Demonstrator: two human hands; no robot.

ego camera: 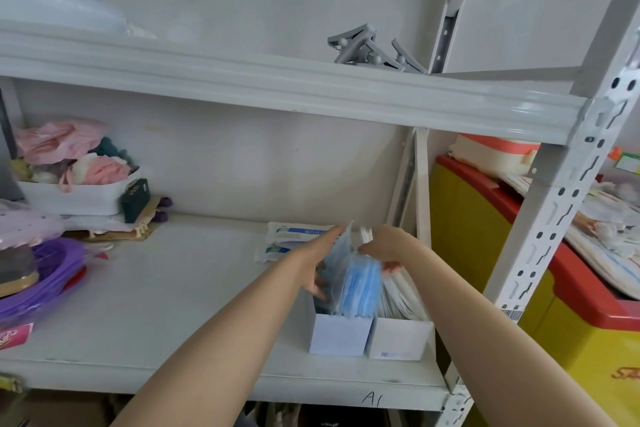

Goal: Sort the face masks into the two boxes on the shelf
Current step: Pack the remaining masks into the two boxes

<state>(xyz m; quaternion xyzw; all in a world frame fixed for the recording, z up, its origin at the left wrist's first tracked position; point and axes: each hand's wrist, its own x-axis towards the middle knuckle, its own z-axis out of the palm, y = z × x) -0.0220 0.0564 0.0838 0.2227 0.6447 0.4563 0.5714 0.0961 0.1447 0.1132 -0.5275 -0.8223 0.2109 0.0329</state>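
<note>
Cardboard first: two small open-topped boxes stand side by side, touching, at the front right of the white metal shelf (173,305), a pale lilac box (341,334) on the left and a white box (400,338) on the right. Blue masks (360,282) stand packed on edge in the lilac box, some apparently in clear film sleeves; white masks (403,295) fill the white box the same way. Both bare arms reach in over the boxes. Left hand (323,265) is partly open, its fingers spread against the left face of the blue stack, steadying it more than gripping. Right hand (384,248) is curled over the top edges near the divide between blue and white, fingertips pinching or pressing a few sheets; exact contact is blurred, so cannot tell whether it is clamped. Handling judgement: masks are very light, thin and floppy, film sleeves likely slick, so a stack will fan and slump if released on one side; best hold is a flat pinch across the top edge of several at once, other palm bracing the stack. Light boxes could slide or tip if pushed hard. Just behind the hands, two flat white packets with blue print (298,236) lie on the shelf, seemingly mask packs still unsorted. Far left, well apart, sit a white bin of pink cloth (74,196) and a purple basket (52,270).
</note>
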